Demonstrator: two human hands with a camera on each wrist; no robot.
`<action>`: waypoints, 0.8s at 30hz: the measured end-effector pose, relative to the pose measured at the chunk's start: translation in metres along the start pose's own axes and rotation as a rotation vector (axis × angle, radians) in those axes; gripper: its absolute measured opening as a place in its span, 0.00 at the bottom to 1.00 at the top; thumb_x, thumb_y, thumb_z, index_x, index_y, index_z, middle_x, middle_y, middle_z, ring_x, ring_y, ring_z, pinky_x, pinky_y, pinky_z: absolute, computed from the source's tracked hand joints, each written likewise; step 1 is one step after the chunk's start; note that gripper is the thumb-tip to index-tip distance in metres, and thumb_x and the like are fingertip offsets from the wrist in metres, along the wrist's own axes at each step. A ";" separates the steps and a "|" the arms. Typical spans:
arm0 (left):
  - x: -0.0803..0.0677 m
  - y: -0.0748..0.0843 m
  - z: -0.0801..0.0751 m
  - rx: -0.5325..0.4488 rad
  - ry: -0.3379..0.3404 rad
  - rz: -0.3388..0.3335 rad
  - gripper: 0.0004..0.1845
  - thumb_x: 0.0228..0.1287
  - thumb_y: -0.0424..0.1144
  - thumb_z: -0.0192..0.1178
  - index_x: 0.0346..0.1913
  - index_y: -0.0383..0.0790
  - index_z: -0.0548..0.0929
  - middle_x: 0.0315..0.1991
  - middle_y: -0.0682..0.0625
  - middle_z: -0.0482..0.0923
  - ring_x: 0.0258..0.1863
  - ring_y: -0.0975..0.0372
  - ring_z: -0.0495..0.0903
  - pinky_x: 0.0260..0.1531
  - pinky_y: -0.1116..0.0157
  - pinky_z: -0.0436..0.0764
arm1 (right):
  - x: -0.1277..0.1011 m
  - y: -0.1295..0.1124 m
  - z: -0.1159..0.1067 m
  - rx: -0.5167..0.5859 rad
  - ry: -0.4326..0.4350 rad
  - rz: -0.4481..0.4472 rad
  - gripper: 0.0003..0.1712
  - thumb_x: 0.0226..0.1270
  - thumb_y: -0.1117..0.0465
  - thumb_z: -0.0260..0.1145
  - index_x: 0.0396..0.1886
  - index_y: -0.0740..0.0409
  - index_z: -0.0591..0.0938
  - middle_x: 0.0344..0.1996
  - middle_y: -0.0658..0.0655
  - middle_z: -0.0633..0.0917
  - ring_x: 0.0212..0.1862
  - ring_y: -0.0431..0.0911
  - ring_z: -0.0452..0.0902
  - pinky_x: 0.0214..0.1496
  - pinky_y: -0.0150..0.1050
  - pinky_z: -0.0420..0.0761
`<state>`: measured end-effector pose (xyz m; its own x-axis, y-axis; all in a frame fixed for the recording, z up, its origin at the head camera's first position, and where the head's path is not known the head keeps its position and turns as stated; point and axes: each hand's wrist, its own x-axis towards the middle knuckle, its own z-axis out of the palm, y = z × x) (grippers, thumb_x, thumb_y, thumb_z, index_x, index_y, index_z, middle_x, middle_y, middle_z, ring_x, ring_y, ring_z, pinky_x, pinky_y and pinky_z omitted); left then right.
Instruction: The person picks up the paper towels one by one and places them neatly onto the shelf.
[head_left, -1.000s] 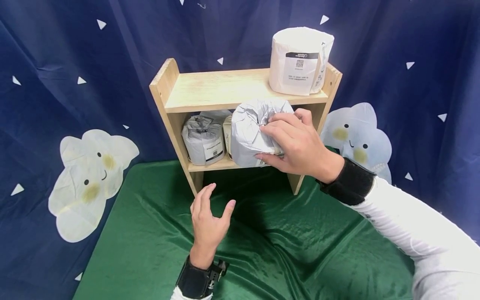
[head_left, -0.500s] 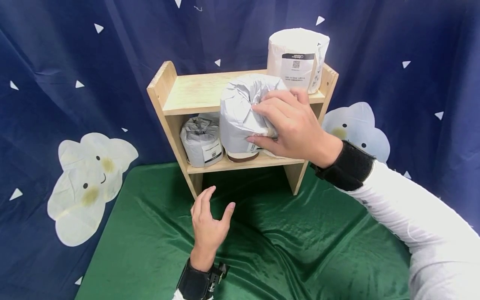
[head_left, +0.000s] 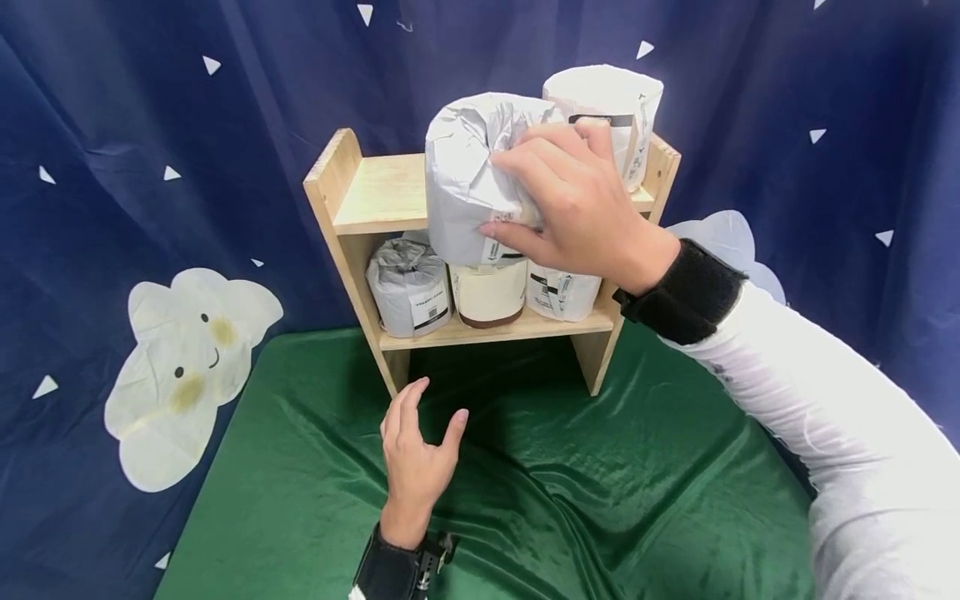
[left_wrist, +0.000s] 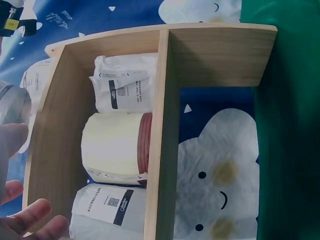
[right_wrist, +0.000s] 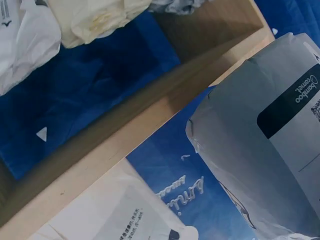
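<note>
Grey crinkled paper-wrapped roll (head_left: 468, 179), bearing a small printed label, is gripped by the right hand (head_left: 577, 212) above the wooden shelf (head_left: 378, 196), while the left hand (head_left: 416, 454) is held relaxed and unclenched.

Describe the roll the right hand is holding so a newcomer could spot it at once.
Find the small wooden shelf on the green cloth. In front of its top board, the right hand grips a grey paper-wrapped roll in mid-air. Every other roll sits on a shelf board.
</note>
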<state>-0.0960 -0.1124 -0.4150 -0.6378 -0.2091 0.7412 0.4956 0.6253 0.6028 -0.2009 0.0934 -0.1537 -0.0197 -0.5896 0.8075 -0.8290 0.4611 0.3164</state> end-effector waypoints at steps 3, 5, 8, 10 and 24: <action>-0.002 -0.001 -0.001 0.005 0.010 -0.004 0.30 0.58 0.50 0.67 0.59 0.36 0.76 0.55 0.40 0.76 0.55 0.47 0.74 0.48 0.42 0.67 | 0.005 0.006 0.002 -0.031 -0.027 0.007 0.30 0.61 0.48 0.69 0.50 0.69 0.77 0.40 0.66 0.81 0.51 0.60 0.71 0.52 0.57 0.60; -0.003 -0.002 -0.003 0.009 0.014 -0.002 0.30 0.59 0.50 0.67 0.59 0.36 0.76 0.54 0.40 0.76 0.55 0.47 0.74 0.48 0.41 0.67 | 0.008 0.010 0.004 -0.051 -0.051 0.019 0.30 0.62 0.48 0.69 0.51 0.68 0.77 0.40 0.66 0.81 0.51 0.60 0.71 0.52 0.56 0.60; -0.004 -0.003 -0.004 0.016 0.014 -0.002 0.30 0.58 0.49 0.68 0.59 0.36 0.76 0.55 0.40 0.75 0.55 0.47 0.74 0.49 0.41 0.66 | 0.011 0.015 0.005 -0.071 -0.093 0.056 0.30 0.62 0.47 0.68 0.52 0.68 0.77 0.41 0.66 0.80 0.52 0.61 0.70 0.51 0.56 0.60; -0.004 -0.003 -0.005 0.015 0.015 -0.001 0.30 0.57 0.47 0.68 0.59 0.36 0.76 0.55 0.40 0.76 0.55 0.47 0.74 0.48 0.41 0.66 | 0.014 0.019 0.006 -0.081 -0.120 0.090 0.31 0.63 0.46 0.68 0.52 0.68 0.77 0.41 0.66 0.80 0.53 0.60 0.70 0.50 0.56 0.59; -0.008 -0.005 -0.009 0.027 0.038 -0.001 0.30 0.52 0.40 0.71 0.59 0.37 0.76 0.54 0.40 0.76 0.54 0.47 0.74 0.48 0.42 0.66 | 0.040 0.038 0.014 -0.151 -0.302 0.281 0.32 0.65 0.43 0.64 0.57 0.64 0.76 0.48 0.63 0.80 0.56 0.57 0.68 0.55 0.53 0.59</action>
<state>-0.0877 -0.1209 -0.4213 -0.6150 -0.2376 0.7519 0.4787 0.6452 0.5954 -0.2415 0.0778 -0.1166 -0.4143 -0.5845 0.6976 -0.6774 0.7100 0.1925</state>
